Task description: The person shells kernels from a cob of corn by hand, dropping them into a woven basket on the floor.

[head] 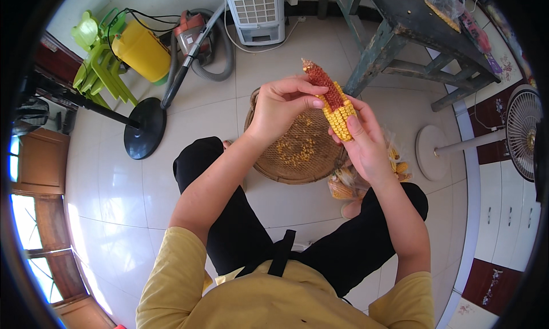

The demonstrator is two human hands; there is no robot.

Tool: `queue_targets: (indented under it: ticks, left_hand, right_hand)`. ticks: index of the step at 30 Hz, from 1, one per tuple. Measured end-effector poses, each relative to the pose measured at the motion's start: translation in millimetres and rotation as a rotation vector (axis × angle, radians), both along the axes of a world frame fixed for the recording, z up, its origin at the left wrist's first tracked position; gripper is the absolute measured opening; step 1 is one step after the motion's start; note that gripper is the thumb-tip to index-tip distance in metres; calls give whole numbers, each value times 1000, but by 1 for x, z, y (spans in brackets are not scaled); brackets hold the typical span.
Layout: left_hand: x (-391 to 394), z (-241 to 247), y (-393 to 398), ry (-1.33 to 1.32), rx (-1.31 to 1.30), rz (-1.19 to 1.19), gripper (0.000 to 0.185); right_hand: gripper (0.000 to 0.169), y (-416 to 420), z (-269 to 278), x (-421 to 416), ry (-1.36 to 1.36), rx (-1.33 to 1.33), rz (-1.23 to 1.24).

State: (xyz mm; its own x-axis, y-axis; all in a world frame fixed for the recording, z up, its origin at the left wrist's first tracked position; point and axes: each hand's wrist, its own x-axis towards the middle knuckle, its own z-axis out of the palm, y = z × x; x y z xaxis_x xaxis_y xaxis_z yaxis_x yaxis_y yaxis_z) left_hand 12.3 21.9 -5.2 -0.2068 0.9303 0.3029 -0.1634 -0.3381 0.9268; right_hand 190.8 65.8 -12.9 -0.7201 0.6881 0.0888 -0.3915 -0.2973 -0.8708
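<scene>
A partly shelled ear of corn [341, 114] is held up over a round woven bamboo basket [291, 174]. Its upper part is bare reddish cob, and yellow kernels cover the lower end and one edge. My right hand [364, 136] grips the kernel-covered end, thumb on top. From the other side my left hand [287, 99] has thumb and index finger against the cob, where bare core meets kernels. Loose corn kernels [296, 153] lie scattered in the basket below.
Clear plastic bags with ears of corn [345, 183] sit by my right foot. Around me stand a worn wooden table [386, 41], a pedestal fan [433, 151], a black round stand base [146, 129], a vacuum cleaner [193, 37], a yellow tank [141, 50] and an air cooler [257, 16].
</scene>
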Motion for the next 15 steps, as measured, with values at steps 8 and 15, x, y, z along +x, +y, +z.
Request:
queue_targets:
  ticks: [8,15]
  left_hand:
    - [3,-13,6,-119,-45,47,12]
    - [17,-24,11,-230,-157,189,10]
  right_hand:
    - [37,-2,-5,-4,-171,122,-118]
    - [36,0,-18,-11,-289,232,-229]
